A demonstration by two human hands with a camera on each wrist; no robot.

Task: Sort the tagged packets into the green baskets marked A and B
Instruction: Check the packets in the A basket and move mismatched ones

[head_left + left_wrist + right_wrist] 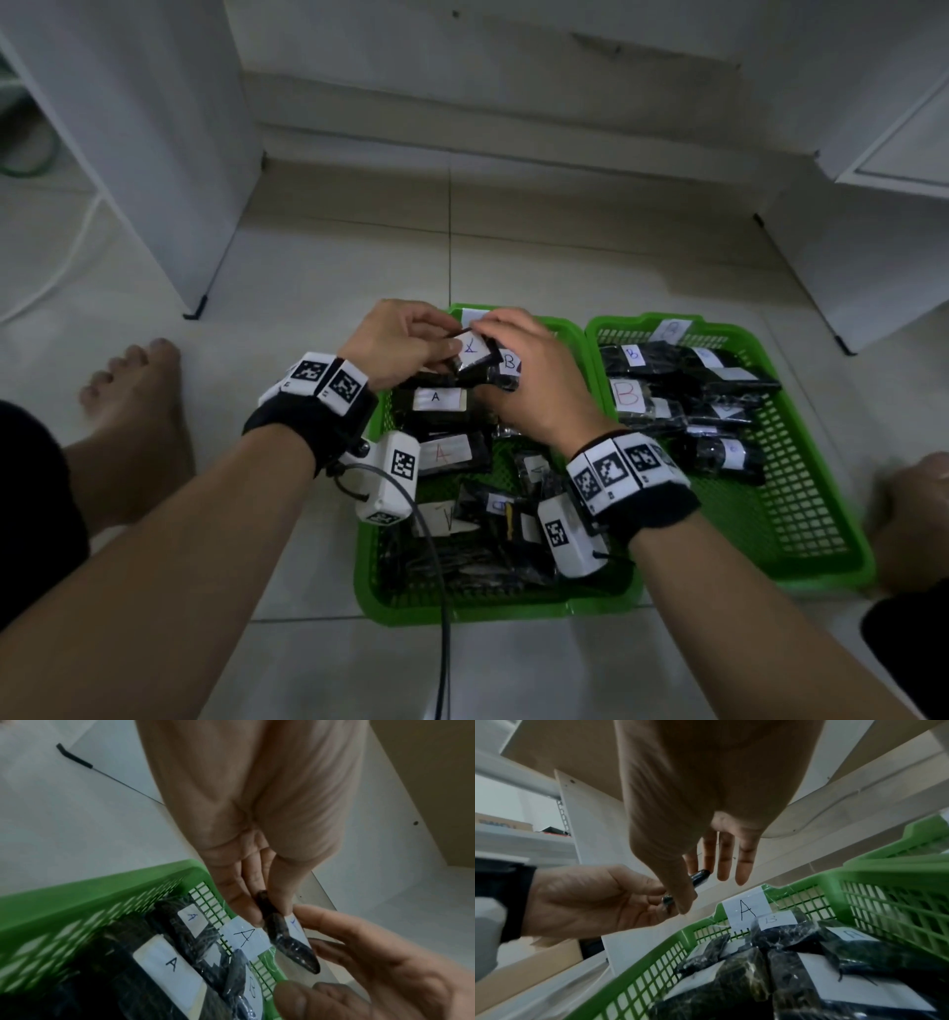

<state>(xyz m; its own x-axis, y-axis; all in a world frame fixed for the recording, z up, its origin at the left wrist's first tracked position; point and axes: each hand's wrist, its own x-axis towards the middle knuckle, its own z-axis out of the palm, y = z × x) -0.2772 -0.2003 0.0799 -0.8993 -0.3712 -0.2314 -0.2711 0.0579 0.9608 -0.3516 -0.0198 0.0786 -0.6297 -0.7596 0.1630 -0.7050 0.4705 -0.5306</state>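
Two green baskets stand side by side on the floor. Basket A (pixel 462 611) on the left carries a paper label A (pixel 744 908) on its far wall and holds several black packets tagged A, plus one tagged B (pixel 509 363). Basket B (pixel 821 575) on the right holds packets tagged B. Above the far end of basket A both hands hold one black packet with a white tag (pixel 475 354). My left hand (pixel 441 342) pinches it between thumb and fingers (pixel 257 912). My right hand (pixel 493 331) pinches its other end with thumb and forefinger, the other fingers (pixel 725 862) straight.
My bare left foot (pixel 133 390) lies left of basket A, and a knee or foot (pixel 914 503) lies right of basket B. White cabinet panels (pixel 154 154) stand at the back left and right. A black cable (pixel 436 591) hangs from the left wrist over basket A's near rim.
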